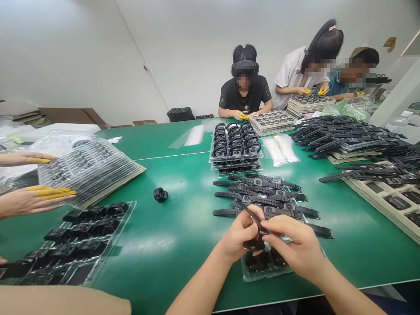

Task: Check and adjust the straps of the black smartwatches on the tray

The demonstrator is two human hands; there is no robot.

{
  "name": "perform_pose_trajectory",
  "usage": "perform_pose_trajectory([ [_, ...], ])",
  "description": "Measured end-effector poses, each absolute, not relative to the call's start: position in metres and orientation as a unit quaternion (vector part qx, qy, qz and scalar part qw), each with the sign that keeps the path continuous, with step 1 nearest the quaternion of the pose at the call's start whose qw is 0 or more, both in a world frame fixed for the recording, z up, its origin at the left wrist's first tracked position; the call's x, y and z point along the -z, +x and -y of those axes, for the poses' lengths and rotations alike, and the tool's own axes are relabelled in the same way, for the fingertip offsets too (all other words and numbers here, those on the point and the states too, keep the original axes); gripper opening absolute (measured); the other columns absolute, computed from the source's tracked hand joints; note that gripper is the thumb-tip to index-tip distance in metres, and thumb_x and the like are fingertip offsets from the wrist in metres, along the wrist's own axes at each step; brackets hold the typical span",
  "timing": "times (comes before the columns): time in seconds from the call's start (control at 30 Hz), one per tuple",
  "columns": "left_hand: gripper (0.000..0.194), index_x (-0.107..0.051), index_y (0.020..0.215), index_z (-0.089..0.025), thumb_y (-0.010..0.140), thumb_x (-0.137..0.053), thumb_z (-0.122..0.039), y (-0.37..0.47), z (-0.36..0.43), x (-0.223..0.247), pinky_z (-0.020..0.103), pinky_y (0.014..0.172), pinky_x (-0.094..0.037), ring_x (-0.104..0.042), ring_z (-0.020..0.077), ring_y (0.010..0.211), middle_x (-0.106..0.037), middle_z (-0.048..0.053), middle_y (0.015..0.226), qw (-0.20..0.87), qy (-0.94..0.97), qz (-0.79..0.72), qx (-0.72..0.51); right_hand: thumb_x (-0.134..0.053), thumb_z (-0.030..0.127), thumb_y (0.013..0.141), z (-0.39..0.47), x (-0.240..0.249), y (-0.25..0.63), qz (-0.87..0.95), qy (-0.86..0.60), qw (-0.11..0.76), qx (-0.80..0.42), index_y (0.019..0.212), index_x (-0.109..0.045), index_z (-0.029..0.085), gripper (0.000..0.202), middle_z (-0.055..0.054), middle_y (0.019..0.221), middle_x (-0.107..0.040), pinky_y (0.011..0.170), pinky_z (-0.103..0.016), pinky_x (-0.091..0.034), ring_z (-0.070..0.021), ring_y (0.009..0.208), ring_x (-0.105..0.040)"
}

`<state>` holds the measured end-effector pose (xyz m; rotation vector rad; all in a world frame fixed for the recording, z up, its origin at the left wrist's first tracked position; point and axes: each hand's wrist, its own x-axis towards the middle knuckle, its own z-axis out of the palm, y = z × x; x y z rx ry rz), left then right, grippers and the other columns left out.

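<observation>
My left hand (pixel 241 234) is closed around a black watch (pixel 257 242), its strap sticking up between the fingers. On the same strap, the thumb and fingertips of my right hand (pixel 292 240) pinch from the right. Beneath both hands lies a clear plastic tray (pixel 252 274) holding black watches, partly hidden by my hands. Just beyond, several black watches with straps laid out flat (pixel 262 197) rest in rows on another clear tray.
Stacked trays of looped watches (pixel 236 146) stand farther back. A single watch (pixel 160 194) lies left of centre on the green table (pixel 147 245). At left, a person's yellow-fingered hands (pixel 42 197) are beside stacked clear trays (pixel 95 168). Three people work across the table. More watches (pixel 348 133) pile up at right.
</observation>
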<state>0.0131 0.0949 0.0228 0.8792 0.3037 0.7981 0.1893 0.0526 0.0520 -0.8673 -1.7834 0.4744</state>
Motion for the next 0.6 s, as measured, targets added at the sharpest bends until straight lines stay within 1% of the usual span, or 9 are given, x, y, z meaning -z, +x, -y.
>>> perform_pose_trajectory([
  [0.13,0.045,-0.058,0.101,-0.02,0.075,-0.086,-0.044,0.0134,-0.0943,-0.0238,0.017,0.047,-0.037,-0.05,0.0077,0.053,-0.056,-0.003,0.075,0.809,0.411,-0.173,-0.383,-0.068,0.011,0.091,-0.0545,-0.0541,0.1944,0.739,-0.369,0.52,-0.217,0.101,-0.075,0.027,0.02,-0.002,0.09,-0.08,0.071,-0.025,-0.06,-0.0162,0.078,-0.074],
  [0.23,0.044,-0.058,0.094,-0.02,0.073,-0.088,-0.045,0.0145,-0.0942,-0.0209,0.018,0.051,-0.035,-0.052,0.0088,0.057,-0.06,-0.002,0.076,0.802,0.41,-0.176,-0.397,-0.069,0.012,0.09,-0.0535,-0.0551,0.1943,0.727,-0.38,0.522,-0.231,0.095,-0.076,0.027,0.017,-0.001,0.085,-0.079,0.067,-0.025,-0.059,-0.0161,0.073,-0.073],
  [0.37,0.046,-0.054,0.081,-0.02,0.071,-0.09,-0.048,0.0151,-0.094,-0.019,0.022,0.06,-0.039,-0.055,0.0106,0.062,-0.062,-0.002,0.074,0.79,0.407,-0.177,-0.423,-0.068,0.017,0.091,-0.0505,-0.0557,0.1926,0.717,-0.396,0.506,-0.27,0.098,-0.076,0.027,0.014,-0.004,0.089,-0.078,0.067,-0.029,-0.059,-0.0198,0.078,-0.073],
  [0.47,0.048,-0.058,0.082,-0.02,0.067,-0.092,-0.05,0.0146,-0.0935,-0.0215,0.025,0.066,-0.041,-0.056,0.0125,0.067,-0.064,-0.001,0.077,0.763,0.436,-0.203,-0.431,-0.067,0.021,0.093,-0.0494,-0.0556,0.1941,0.706,-0.421,0.49,-0.291,0.099,-0.076,0.026,0.012,-0.006,0.092,-0.077,0.067,-0.031,-0.059,-0.0219,0.08,-0.072],
  [0.6,0.048,-0.065,0.084,-0.018,0.063,-0.094,-0.051,0.0151,-0.093,-0.0243,0.027,0.072,-0.042,-0.059,0.0153,0.076,-0.065,0.001,0.082,0.713,0.488,-0.235,-0.445,-0.065,0.022,0.095,-0.0479,-0.054,0.199,0.694,-0.438,0.477,-0.314,0.097,-0.075,0.026,0.011,-0.005,0.09,-0.077,0.066,-0.03,-0.057,-0.0214,0.079,-0.07],
])
